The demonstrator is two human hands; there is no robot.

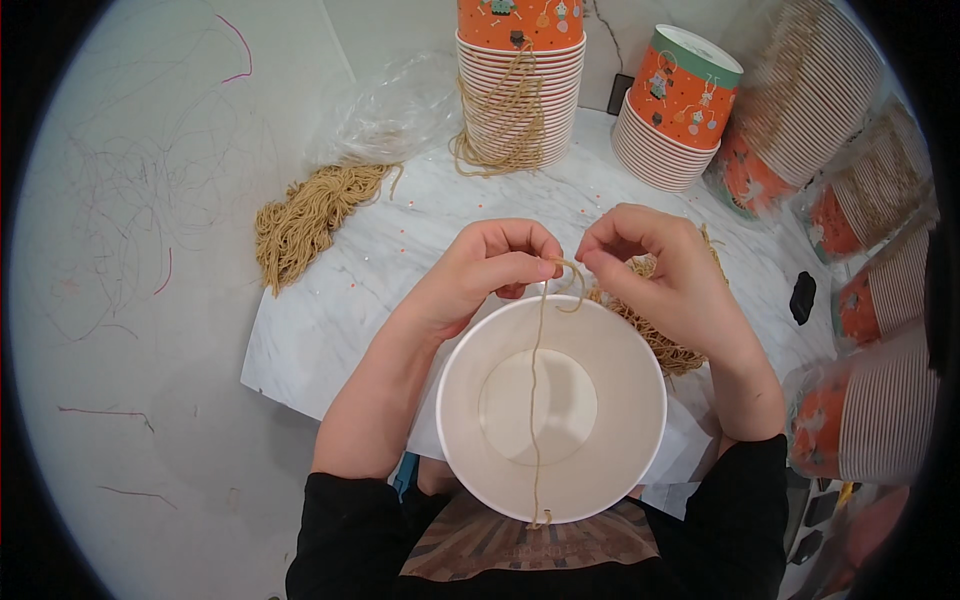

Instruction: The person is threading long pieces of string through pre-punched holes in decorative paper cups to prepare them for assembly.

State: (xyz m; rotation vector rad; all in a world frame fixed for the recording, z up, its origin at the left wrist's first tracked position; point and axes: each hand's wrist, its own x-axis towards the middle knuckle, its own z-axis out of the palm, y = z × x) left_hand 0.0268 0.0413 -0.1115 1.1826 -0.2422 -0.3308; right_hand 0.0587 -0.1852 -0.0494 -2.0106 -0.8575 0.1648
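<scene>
both hands pinch a tan string at the far rim of a white paper cup: left hand and right hand curl knuckles-up. orange-printed cup stacks line the table's far edge.

Two hands work over one open white paper cup with one string across it. Two upright cup stacks stand on the table. Two loose string bundles, one clear plastic bag.
</scene>
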